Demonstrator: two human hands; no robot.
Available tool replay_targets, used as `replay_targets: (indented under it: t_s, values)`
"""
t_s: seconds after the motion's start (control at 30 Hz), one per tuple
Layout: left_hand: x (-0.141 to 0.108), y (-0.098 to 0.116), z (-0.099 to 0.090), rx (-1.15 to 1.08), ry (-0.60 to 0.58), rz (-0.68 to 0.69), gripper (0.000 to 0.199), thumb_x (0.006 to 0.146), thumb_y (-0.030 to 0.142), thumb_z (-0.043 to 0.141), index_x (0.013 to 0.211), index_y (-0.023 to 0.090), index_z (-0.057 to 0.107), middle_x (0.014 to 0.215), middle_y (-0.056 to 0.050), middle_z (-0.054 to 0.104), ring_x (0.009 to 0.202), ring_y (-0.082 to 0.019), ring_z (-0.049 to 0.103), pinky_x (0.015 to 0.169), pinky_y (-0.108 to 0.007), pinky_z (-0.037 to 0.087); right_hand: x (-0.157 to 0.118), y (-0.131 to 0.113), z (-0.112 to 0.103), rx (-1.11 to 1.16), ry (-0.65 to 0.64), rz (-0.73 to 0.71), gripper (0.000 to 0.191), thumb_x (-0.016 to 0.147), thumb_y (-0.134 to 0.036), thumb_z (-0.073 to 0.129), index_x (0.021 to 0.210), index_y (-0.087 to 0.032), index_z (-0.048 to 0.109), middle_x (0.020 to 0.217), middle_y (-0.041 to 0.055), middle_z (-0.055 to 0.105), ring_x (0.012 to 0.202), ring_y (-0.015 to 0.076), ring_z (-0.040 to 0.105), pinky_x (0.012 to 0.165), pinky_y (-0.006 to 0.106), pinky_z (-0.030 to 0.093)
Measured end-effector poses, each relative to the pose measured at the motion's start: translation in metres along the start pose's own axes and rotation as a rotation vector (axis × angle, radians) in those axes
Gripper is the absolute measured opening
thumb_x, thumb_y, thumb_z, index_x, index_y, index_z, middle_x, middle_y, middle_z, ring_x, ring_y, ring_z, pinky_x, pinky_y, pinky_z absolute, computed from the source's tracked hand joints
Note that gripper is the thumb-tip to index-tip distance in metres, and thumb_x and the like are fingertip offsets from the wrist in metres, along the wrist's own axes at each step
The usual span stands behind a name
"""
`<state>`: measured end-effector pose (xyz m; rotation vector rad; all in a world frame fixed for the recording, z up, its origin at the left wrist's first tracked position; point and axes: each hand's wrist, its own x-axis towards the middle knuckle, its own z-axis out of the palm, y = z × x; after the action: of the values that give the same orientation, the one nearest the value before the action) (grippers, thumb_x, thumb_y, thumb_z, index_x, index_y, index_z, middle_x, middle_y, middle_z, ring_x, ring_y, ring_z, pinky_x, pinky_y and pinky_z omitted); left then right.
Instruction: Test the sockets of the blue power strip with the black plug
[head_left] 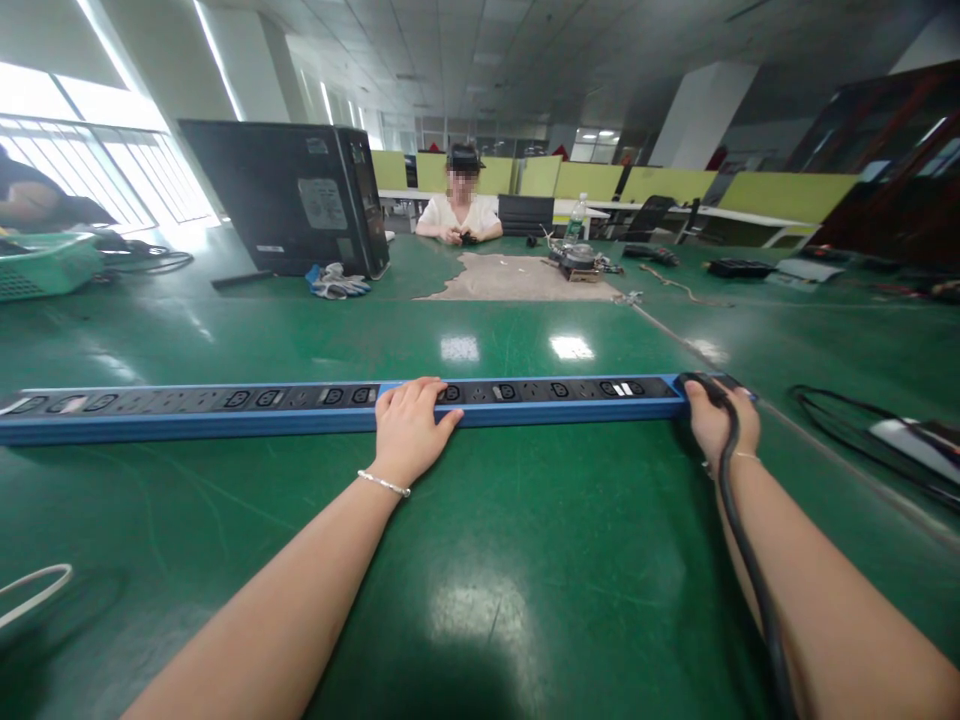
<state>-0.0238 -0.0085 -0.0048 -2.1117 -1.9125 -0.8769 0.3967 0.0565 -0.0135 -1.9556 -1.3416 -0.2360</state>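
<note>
A long blue power strip [517, 412] with a row of black sockets lies across the green table, reaching past the left edge of the view. Near its middle, my left hand [411, 425] lies over the strip, fingers across the top and thumb along the front side. At the right end, my right hand [724, 420] is closed round the strip's end cap. A thick black cable [739, 540] leaves that end and runs back over my right wrist and forearm. The fingertips of my right hand are partly hidden behind the end.
A black computer tower [300, 200] stands at the back left, with gloves [337, 282] before it. A green basket [49, 265] is at far left. Opposite sits a person [459, 205]. A bottle [577, 217] and small parts lie beyond; black cables [847, 420] are at right.
</note>
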Motion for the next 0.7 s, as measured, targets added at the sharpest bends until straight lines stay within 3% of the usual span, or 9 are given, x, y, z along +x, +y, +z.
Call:
replay_targets:
  t_s: [0.13,0.5,0.7]
  values:
    - [0.000,0.000,-0.001,-0.007,0.002,0.007,0.038,0.082,0.045,0.053,0.114,0.024,0.056,0.122,-0.005,0.060,0.115,-0.024,0.051,0.100,-0.042,0.029,-0.002,-0.007,-0.004,0.017,-0.025,0.088,0.048,0.082,-0.045,0.044,0.116,-0.016,0.063,0.115,0.0132,0.060,0.113,0.0309,0.049,0.100,0.041,0.036]
    - [0.000,0.000,0.000,-0.003,0.001,0.005,0.036,0.082,0.044,0.053,0.113,0.025,0.056,0.121,-0.005,0.060,0.114,-0.024,0.051,0.100,-0.042,0.029,0.007,0.009,0.008,0.045,0.007,0.010,0.049,0.081,-0.046,0.041,0.110,-0.014,0.065,0.116,0.0132,0.063,0.117,0.0278,0.049,0.104,0.038,0.032]
    - [0.000,0.000,0.000,0.016,0.006,0.002,0.036,0.082,0.044,0.054,0.112,0.025,0.057,0.121,-0.005,0.060,0.113,-0.024,0.052,0.100,-0.043,0.029,0.007,0.013,0.016,0.172,0.139,0.032,0.042,0.078,-0.046,0.048,0.100,-0.014,0.067,0.106,0.0114,0.067,0.105,0.0249,0.058,0.097,0.035,0.040]
